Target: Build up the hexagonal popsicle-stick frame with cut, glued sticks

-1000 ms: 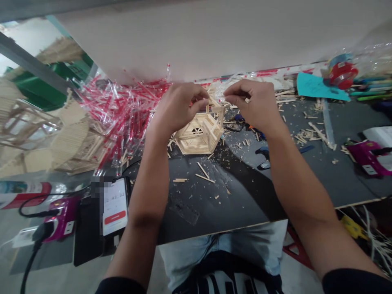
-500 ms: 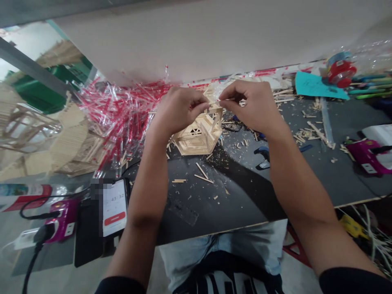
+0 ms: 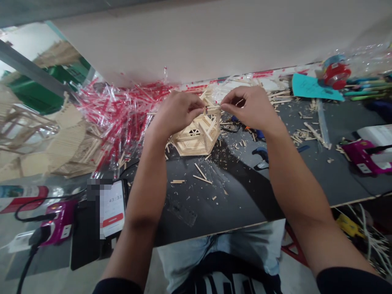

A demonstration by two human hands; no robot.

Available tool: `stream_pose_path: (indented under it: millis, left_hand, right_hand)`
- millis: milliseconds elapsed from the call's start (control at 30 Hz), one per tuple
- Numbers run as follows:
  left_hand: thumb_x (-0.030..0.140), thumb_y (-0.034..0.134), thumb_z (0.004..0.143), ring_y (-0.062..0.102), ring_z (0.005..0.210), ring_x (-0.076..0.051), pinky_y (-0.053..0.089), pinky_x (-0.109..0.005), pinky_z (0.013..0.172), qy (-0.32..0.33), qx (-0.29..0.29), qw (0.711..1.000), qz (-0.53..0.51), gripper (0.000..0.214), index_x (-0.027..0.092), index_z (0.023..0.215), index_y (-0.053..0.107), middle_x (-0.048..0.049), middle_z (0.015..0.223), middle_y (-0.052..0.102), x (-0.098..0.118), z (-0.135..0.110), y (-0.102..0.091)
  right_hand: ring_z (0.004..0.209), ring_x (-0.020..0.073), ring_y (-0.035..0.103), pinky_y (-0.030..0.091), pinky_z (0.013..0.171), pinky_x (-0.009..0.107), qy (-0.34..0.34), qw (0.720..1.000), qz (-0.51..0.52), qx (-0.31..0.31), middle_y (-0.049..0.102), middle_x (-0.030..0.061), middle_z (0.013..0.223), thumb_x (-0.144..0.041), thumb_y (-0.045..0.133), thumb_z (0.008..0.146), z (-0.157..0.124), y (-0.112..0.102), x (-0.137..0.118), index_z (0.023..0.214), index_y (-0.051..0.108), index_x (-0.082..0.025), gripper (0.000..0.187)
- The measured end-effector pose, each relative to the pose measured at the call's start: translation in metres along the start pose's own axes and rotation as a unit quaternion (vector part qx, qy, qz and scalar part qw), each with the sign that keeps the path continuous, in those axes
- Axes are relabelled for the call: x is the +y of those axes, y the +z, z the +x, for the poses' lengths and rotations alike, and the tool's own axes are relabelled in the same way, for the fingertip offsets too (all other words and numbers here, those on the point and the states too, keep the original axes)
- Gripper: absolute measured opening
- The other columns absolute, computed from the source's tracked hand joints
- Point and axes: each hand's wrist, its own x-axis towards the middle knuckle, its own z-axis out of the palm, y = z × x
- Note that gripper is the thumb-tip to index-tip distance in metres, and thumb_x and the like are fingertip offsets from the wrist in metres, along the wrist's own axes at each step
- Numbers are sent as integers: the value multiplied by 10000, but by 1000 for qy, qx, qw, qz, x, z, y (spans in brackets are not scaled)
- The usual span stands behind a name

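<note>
A six-sided model of thin wooden sticks (image 3: 194, 149) stands on the dark tabletop, with posts rising from its base. My left hand (image 3: 180, 112) is closed in a pinch at the model's upper left, thumb against forefinger. Across from it, my right hand (image 3: 248, 106) pinches at the upper right corner. A thin wooden stick (image 3: 212, 109) runs level between the two sets of fingertips, along the top of the model. Whether it is fixed to the posts I cannot tell. My fingers hide its ends.
Red-and-clear plastic wrappers (image 3: 122, 110) are heaped behind left. Loose sticks (image 3: 202, 179) and chips litter the table. A phone (image 3: 113, 208) showing a timer lies at the left, near a purple power strip (image 3: 59, 222). Blue-handled pliers (image 3: 260, 157) lie beside my right forearm.
My fingertips have moved slightly apart, and more of the level stick shows between them. The view has shifted a little; the model stays in place.
</note>
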Motion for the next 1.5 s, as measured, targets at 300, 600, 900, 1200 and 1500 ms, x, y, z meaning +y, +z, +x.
stream_pose_path:
  millis: [300,600,900,1200,1500]
  left_hand:
    - [257,694,988,781,1060,-237,566,-377,996,14,-13,1000,-6,291,245,1211,880,-82,1162,871,1,1,-2]
    - [255,721,958,784,974,-236,573,-370,934,21,-2,1000,-1,289,293,1190,889,-62,1003,870,-4,1,1]
    - [250,719,965,790,958,-241,565,-383,945,30,-9,999,10,252,283,1144,893,-69,1018,879,-1,1,-1]
    - [248,707,971,785,943,-230,561,-357,899,35,-16,999,20,282,289,1181,891,-69,1035,884,-1,1,-1]
    - [259,715,955,776,964,-237,550,-380,955,30,-16,999,5,263,308,1141,894,-53,985,863,-1,1,0]
  right_hand:
    - [880,243,710,583,844,432,3,1000,7,-5,802,73,950,-301,792,863,1,2,0,922,836,-225,106]
    - [955,281,722,589,850,454,13,1000,-9,-10,794,73,967,-338,819,870,1,1,2,942,824,-256,109]
    - [939,275,722,586,849,448,16,1000,-14,-10,791,73,968,-342,822,869,1,0,2,942,834,-251,117]
    - [893,263,716,578,828,442,23,1000,2,-17,790,53,888,-349,830,845,-1,-3,-2,886,836,-249,109]
    - [853,257,723,590,793,433,28,999,11,-31,794,53,854,-357,837,831,-2,-8,-2,876,842,-253,113]
